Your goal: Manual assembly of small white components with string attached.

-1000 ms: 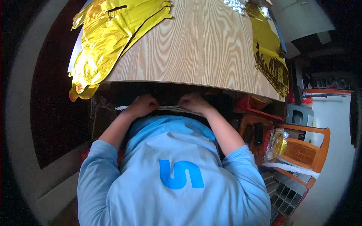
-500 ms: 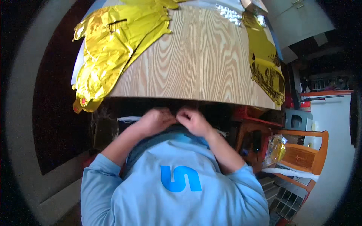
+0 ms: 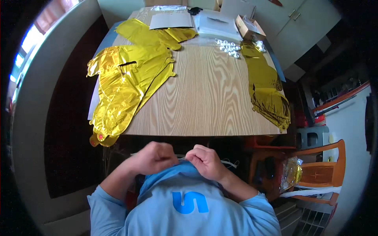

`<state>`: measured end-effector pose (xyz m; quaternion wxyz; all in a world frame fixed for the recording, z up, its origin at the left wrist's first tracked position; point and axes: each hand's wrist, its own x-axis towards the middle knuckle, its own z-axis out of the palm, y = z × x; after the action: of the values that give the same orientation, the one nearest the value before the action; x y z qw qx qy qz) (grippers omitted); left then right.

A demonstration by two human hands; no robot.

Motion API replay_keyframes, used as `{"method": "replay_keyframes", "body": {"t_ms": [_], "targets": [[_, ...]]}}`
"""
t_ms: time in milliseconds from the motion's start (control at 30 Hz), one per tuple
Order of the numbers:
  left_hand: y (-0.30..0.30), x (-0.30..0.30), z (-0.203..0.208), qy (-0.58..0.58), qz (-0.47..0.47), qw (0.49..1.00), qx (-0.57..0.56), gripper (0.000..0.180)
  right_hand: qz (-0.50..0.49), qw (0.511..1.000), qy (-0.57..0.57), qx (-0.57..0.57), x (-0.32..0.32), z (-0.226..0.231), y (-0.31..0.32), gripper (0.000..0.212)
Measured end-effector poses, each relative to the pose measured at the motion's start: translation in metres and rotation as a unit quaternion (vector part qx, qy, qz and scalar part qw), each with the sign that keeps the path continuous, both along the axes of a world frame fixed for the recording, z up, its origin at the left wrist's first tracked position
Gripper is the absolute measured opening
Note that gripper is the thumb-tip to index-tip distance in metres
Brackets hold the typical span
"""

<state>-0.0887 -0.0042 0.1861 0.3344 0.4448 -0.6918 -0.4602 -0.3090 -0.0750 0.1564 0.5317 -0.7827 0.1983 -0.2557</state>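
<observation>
Both my hands are closed just below the table's near edge, close together in front of my waist. My left hand [image 3: 154,158] is curled into a fist and slightly smeared by motion. My right hand [image 3: 205,161] has its fingers bent in a pinch. Between them, the lower edge of my light blue shirt [image 3: 183,170] rises to the fingertips, and both hands appear to grip it. Nearest on the tabletop lies flat gold foil [image 3: 126,90], crumpled and shiny, its lower end hanging over the left front corner.
The wood-grain table [image 3: 201,94] bears more gold foil [image 3: 269,86] along its right side. Small white pieces [image 3: 229,48], a stack of clear sheets [image 3: 218,25] and an open cardboard box [image 3: 251,29] sit at the back. A wooden chair [image 3: 321,173] stands at the right, a foil packet [image 3: 291,173] on it.
The view has tilted up, so more of the table's far end shows. My hands have drawn slightly apart, and the shirt's edge now reaches up to them.
</observation>
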Motion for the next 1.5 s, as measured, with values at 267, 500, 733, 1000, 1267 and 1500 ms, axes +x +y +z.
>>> {"method": "replay_keyframes", "body": {"t_ms": [267,500,733,1000,1267,1500], "targets": [[-0.006,-0.023,-0.013,0.083,0.251,0.958,-0.108,0.014,0.121,0.962,-0.015,-0.244,-0.002,0.029,0.014,0.011],[0.013,-0.026,0.005,0.180,0.079,0.968,-0.153,0.015,0.023,0.969,0.024,-0.245,0.001,0.032,-0.024,0.008],[0.016,-0.035,-0.022,-0.011,0.000,0.969,-0.246,0.026,0.036,0.977,-0.045,-0.205,0.002,0.063,-0.024,0.008],[0.004,-0.033,-0.014,-0.066,0.034,0.947,-0.312,0.026,0.097,0.979,-0.065,-0.166,-0.008,0.058,-0.021,0.005],[0.001,-0.028,-0.014,-0.050,0.057,0.956,-0.282,0.023,0.136,0.980,-0.027,-0.140,-0.007,0.063,-0.015,0.009],[-0.003,-0.017,-0.010,-0.043,0.135,0.966,-0.216,0.021,0.175,0.978,-0.028,-0.109,-0.006,0.056,-0.005,0.005]]}}
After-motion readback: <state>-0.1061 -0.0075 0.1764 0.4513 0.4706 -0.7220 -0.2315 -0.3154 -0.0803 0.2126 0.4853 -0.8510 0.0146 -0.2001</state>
